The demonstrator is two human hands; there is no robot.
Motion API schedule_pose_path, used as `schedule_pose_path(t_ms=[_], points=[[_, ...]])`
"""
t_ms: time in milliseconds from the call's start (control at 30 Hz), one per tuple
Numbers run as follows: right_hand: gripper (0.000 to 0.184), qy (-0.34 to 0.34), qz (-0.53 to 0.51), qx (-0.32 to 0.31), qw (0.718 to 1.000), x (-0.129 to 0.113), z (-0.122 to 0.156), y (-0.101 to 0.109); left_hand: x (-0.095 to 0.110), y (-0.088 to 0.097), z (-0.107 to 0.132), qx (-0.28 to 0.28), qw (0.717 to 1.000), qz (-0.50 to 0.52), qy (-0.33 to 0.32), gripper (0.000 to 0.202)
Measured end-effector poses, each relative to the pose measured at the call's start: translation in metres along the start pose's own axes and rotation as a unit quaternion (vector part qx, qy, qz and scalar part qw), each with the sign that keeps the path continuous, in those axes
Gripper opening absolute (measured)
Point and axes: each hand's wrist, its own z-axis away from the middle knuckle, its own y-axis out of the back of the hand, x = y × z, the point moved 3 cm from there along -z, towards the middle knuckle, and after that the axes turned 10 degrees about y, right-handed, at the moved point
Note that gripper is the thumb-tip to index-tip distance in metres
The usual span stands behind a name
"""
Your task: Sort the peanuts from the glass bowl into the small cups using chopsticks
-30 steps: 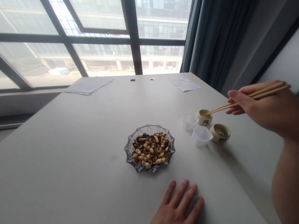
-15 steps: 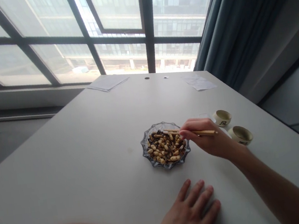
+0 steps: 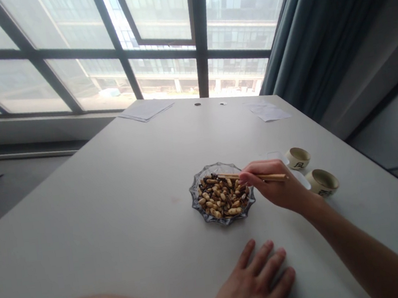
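Note:
My right hand (image 3: 271, 182) grips a pair of wooden chopsticks (image 3: 269, 177), reaching over the right rim of a scalloped glass bowl (image 3: 200, 213). Peanuts in their shells (image 3: 215, 212) and striped sunflower seeds (image 3: 230, 199) fill the bowl, with some small dark pieces (image 3: 207, 179) at its far left. The chopstick tips are close together at those dark pieces; whether they pinch one cannot be made out. Nearer to me, my left hand (image 3: 254, 278) lies flat on the white table (image 3: 120, 218), fingers spread, holding nothing.
Two cream cups with dark characters, a farther one (image 3: 298, 157) and a nearer one (image 3: 322, 182), stand right of the bowl. Beside them, partly behind my right hand, are clear plastic containers (image 3: 302, 179). Papers (image 3: 147, 110) lie at the far left, more sheets (image 3: 270, 110) at the far right.
The chopstick tips have drawn closer together and moved slightly left onto the dark pieces. The whole view has shifted a little; my left hand rests in the same place.

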Motion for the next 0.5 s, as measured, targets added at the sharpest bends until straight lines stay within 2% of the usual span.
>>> schedule_pose_path(t_ms=[167, 300, 367, 467, 500], points=[[0.036, -0.005, 0.042, 0.023, 0.999, -0.013, -0.002, 0.017, -0.001, 0.002, -0.002, 0.005, 1.000, -0.004, 0.004, 0.033], [0.031, -0.044, 0.091, 0.084, 0.991, -0.037, 0.009, 0.058, -0.002, 0.004, -0.002, -0.013, 1.000, 0.000, -0.002, 0.035], [0.030, -0.080, 0.148, 0.153, 0.974, -0.050, 0.024, 0.089, -0.002, 0.004, -0.002, -0.024, 1.000, 0.009, -0.004, 0.036], [0.031, -0.172, 0.288, 0.229, 0.914, -0.062, 0.049, 0.135, -0.002, 0.002, -0.002, -0.048, 0.998, 0.041, 0.001, 0.044], [0.028, -0.200, 0.317, 0.235, 0.897, -0.062, 0.056, 0.147, -0.001, 0.001, -0.002, -0.056, 0.997, 0.054, 0.003, 0.048]])
